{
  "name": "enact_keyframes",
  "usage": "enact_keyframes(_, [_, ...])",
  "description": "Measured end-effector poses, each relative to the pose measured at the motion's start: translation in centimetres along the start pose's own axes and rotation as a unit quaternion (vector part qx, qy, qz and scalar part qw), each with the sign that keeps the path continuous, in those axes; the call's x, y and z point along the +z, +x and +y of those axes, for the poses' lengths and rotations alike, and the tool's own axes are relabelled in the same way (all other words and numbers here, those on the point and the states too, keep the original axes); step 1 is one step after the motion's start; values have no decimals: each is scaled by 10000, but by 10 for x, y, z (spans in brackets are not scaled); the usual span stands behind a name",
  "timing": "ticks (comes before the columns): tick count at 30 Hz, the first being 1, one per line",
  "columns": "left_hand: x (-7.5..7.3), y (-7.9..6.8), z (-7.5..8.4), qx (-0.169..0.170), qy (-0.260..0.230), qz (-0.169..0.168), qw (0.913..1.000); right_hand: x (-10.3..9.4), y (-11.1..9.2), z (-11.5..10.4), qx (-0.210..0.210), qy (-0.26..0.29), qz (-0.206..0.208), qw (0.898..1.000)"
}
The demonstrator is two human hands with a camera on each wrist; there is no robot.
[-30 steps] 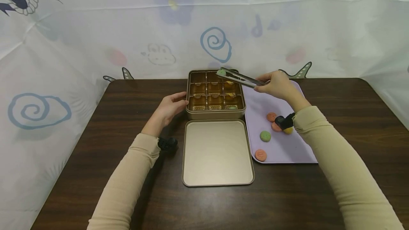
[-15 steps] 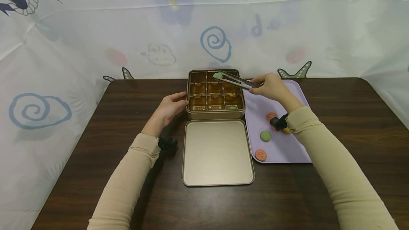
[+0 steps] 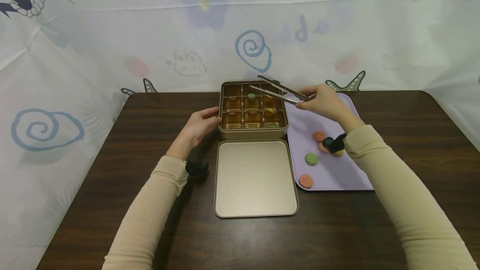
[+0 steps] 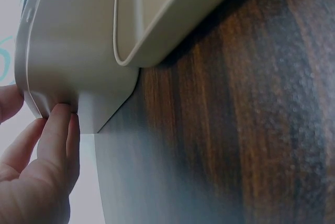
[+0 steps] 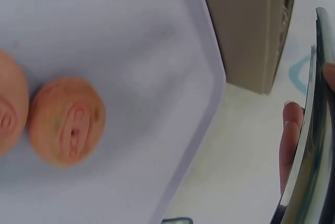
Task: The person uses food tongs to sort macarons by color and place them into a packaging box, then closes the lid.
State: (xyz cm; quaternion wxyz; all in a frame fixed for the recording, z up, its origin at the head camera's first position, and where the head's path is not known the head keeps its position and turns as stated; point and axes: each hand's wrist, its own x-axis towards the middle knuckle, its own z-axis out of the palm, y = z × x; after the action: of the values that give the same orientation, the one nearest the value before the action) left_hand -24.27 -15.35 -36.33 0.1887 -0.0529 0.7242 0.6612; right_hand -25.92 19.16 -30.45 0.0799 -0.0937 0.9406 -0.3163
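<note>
One square gold metal tin (image 3: 255, 135) stood far, with nine square brown compartments (image 3: 253, 118) and at least one round green disc (image 3: 251, 95); one flat square gold metal lid (image 3: 256, 178) lay near; one lilac plastic tray (image 3: 337, 176) at right showed three round orange discs (image 3: 306, 181), another green disc (image 3: 311, 158) and one partly hidden yellow disc (image 3: 339, 153); there was one pair of silver metal tongs (image 3: 275, 95).

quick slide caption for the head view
Open tongs over a divided tin holding a green piece, with a lilac tray beside it.
</note>
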Motion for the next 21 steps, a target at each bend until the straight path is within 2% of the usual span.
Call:
enact_keyframes(8, [1, -1, 2, -27, 46, 35, 10000, -25, -21, 13, 128, 0, -87, 9999])
enact_keyframes(13, [1, -1, 1, -18, 96, 41, 9999, -39, -35, 29, 203, -202, -61, 9996])
enact_keyframes(21, [2, -1, 1, 1, 90, 48, 9999, -55, -61, 58, 440, -482, -356, 9972])
